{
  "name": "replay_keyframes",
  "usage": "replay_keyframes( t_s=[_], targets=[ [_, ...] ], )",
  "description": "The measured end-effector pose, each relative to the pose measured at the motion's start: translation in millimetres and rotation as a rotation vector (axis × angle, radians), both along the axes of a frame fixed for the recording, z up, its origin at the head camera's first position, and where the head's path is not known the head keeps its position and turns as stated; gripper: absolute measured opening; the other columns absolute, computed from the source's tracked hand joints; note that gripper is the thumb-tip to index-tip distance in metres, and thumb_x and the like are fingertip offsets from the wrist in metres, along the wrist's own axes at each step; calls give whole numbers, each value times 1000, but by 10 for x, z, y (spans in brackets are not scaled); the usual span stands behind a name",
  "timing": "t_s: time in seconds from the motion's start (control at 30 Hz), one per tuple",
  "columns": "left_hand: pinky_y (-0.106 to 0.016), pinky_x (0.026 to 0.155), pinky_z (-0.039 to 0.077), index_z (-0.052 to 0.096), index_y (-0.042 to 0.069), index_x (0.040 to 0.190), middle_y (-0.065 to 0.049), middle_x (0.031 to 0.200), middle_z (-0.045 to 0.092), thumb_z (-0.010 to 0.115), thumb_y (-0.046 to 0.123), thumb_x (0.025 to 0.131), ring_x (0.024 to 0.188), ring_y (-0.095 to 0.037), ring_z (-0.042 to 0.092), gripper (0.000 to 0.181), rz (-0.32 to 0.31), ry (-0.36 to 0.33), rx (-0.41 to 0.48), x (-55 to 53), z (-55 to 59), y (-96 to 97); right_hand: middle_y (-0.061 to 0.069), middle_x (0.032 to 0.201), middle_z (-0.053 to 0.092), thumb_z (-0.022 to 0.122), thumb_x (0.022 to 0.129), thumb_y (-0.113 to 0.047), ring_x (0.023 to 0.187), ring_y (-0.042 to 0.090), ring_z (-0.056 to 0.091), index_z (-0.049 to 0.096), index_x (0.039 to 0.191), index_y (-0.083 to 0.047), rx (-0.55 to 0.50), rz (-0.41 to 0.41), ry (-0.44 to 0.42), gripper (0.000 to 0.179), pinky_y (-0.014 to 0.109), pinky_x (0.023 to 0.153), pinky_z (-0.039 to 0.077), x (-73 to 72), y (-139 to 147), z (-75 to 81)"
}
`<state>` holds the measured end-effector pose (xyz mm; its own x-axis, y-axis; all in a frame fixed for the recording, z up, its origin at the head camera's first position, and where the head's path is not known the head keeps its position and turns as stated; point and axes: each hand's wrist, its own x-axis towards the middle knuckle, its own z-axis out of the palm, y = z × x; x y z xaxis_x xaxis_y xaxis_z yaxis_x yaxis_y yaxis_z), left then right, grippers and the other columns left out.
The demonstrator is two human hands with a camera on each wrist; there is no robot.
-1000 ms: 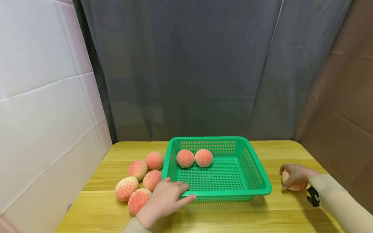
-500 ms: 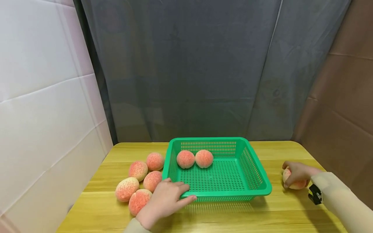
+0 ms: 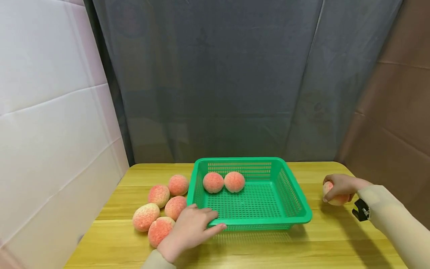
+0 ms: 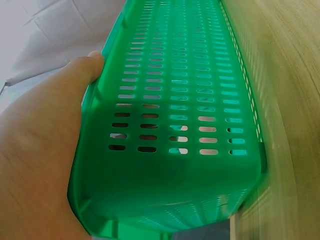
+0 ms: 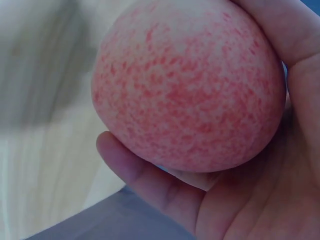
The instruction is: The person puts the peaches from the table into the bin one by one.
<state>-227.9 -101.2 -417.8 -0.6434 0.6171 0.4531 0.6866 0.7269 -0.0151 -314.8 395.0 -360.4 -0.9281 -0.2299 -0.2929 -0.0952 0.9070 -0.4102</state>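
In the head view my right hand (image 3: 343, 184) grips a peach (image 3: 337, 200) a little above the table's right part. Its speckled red and cream skin fills much of the right wrist view, with the fingers (image 5: 150, 187) curled around the peach (image 5: 190, 95). My left hand (image 3: 192, 228) holds the near left corner of a green plastic basket (image 3: 258, 222). The thumb lies along the basket's outer rim and the fingers reach over to the inside. Side by side in the basket's far left part sit two peaches (image 3: 213, 182). The left wrist view shows the slotted basket wall (image 4: 170, 180) close up.
Several loose peaches (image 3: 159, 195) lie on the wooden table (image 3: 268, 250) left of the basket, close to my left hand. A grey curtain (image 3: 215, 82) hangs behind the table. White panels (image 3: 57, 123) stand at the left and a brown one (image 3: 396, 149) at the right.
My right hand has lifted the peach off the table and moved slightly away from me. My left hand and the basket have stayed in place.
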Motion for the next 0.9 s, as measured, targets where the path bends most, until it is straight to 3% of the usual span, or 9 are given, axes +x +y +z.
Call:
replay_keyframes(
  t_s=[0.3,0.67,0.9],
  targets=[
    [-24,59,26,46,27,69,18,61,36,47,60,95,53,0,35,42,-9,22,8,-4,12,-11,9,93,52,80,74,-30,71,21,57,47,122,5,-28,44,-17,69,38,54,51,-120,-165,302],
    [-25,59,27,46,27,68,18,60,34,45,60,95,52,0,32,43,-10,2,5,6,18,16,9,96,52,80,74,-30,72,20,57,47,124,5,-32,85,-6,69,37,56,52,-195,-337,399],
    [-25,59,26,46,26,68,18,60,34,48,59,94,53,-1,36,42,-19,34,17,3,14,12,9,95,53,80,74,-30,75,21,56,48,123,5,-7,133,20,68,37,56,51,-272,-484,505]
  ],
)
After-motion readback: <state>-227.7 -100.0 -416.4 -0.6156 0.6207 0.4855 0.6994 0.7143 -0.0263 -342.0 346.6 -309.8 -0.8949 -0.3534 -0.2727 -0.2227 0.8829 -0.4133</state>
